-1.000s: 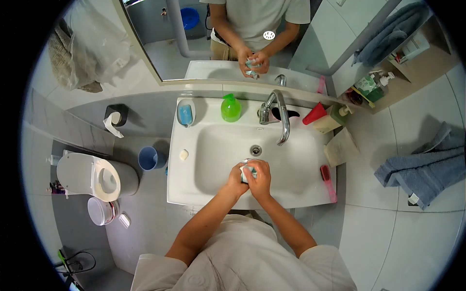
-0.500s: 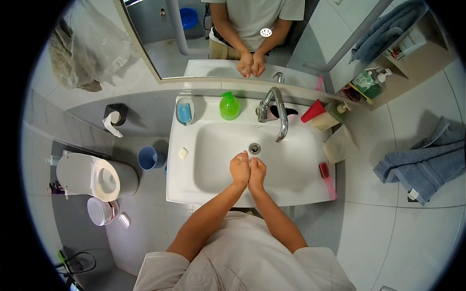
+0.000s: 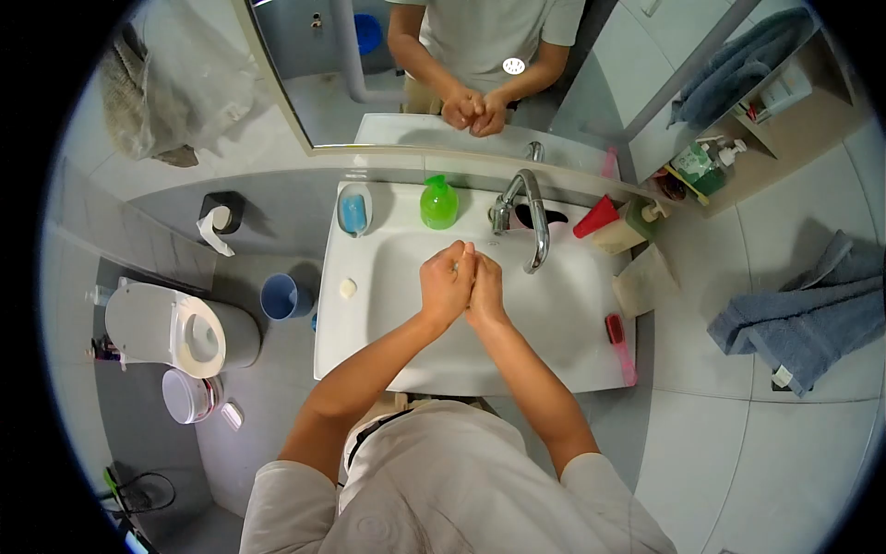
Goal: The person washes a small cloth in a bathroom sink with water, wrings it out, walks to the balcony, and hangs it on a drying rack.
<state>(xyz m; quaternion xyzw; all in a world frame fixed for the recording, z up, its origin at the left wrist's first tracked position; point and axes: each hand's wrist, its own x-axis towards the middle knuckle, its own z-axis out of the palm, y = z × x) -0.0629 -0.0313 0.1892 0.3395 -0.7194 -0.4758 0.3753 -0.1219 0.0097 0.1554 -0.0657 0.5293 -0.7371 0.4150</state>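
My left hand (image 3: 447, 284) and my right hand (image 3: 484, 288) are pressed together over the white sink (image 3: 563, 346), fingers curled against each other. Whether anything lies between the palms is hidden. The mirror (image 3: 461, 55) shows the two hands clasped from the front. Just beyond them to the right stands a chrome faucet (image 3: 533, 222), with no water visible at its spout. A green pump bottle (image 3: 438, 203) is on the rim behind my hands. To the left, a blue soap bar (image 3: 353, 212) lies in a clear dish, and a small pale soap piece (image 3: 348, 288) rests on the rim.
On the right rim are a red tube (image 3: 596, 216), a pump bottle (image 3: 628, 231) and a pink hairbrush (image 3: 621, 349). A blue-grey towel (image 3: 803, 319) hangs on the right wall. A blue bin (image 3: 285, 297) and a toilet (image 3: 231, 337) stand to the left.
Both hands have risen and moved away from my body, toward the faucet side. They have come closer together, and the fingers now clasp each other.
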